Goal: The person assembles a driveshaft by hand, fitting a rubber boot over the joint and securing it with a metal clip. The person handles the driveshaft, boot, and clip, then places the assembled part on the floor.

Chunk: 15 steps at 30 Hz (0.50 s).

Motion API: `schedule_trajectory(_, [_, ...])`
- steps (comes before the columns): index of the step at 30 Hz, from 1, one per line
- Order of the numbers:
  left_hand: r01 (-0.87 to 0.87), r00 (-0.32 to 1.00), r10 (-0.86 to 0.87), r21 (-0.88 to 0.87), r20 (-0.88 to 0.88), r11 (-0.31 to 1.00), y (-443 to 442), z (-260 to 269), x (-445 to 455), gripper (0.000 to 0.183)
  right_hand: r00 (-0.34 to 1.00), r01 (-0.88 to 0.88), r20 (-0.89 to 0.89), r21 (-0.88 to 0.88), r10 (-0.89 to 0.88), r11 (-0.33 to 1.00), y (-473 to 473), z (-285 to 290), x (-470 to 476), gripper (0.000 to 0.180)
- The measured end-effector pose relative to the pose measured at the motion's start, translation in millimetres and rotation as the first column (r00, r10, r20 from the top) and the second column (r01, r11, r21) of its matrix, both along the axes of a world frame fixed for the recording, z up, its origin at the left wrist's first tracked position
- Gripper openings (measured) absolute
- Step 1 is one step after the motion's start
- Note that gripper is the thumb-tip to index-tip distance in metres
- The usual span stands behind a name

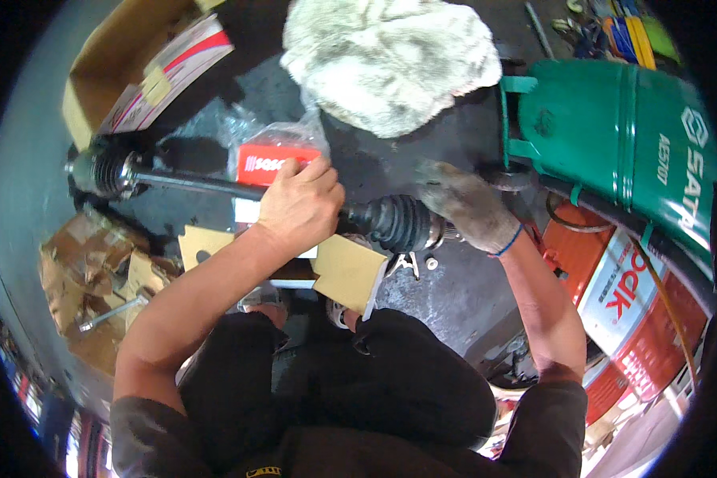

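A CV axle shaft (197,181) lies crosswise before me, with a ribbed rubber boot (401,223) at its right and a smaller boot (110,172) at its left. My bare left hand (303,200) is wrapped over the bar near the right boot. Its fingertips reach the edge of a red box (269,163) in clear plastic wrap. A dirty work glove covers my right hand (467,200), which is beside the splined stub (451,232); its fingers are blurred. Below the shaft, an opened cardboard box (349,269) shows its flaps over my feet.
A stained white cloth (394,66) lies at the top. Green SATA equipment (609,131) and a red drum (639,310) stand at right. Torn cardboard (83,281) bears a metal tool (112,313) at left, below a long open carton (113,66). A small white clamp (403,266) lies on the floor.
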<state>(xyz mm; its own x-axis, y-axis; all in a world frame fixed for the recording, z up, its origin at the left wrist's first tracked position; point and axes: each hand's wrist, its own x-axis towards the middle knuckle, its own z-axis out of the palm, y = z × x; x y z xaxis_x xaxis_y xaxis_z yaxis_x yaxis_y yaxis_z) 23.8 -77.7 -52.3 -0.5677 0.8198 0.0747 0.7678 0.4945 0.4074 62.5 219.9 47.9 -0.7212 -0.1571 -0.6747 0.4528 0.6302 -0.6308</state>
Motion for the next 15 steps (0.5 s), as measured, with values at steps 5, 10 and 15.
schedule_trajectory(5, [-0.002, 0.999, 0.004, -0.027, 0.046, 1.0, 2.4, 7.5, -2.7, 0.022, 0.96, -0.094, -0.239, 0.223, 0.148, 0.97, 31.3, -0.3, 59.7, 0.07])
schedule_trajectory(10, [0.031, 0.997, -0.024, -0.091, 0.074, 0.995, 6.0, 22.4, -8.5, 0.042, 0.946, -0.118, -0.256, 0.307, 0.202, 0.944, 16.1, -32.5, 78.8, 0.045])
schedule_trajectory(15, [0.126, 0.906, -0.043, -0.171, 0.421, 0.977, 11.7, 60.4, -32.9, 0.075, 0.947, -0.103, -0.22, 0.478, 0.232, 0.873, 6.3, -35.1, 76.7, 0.024])
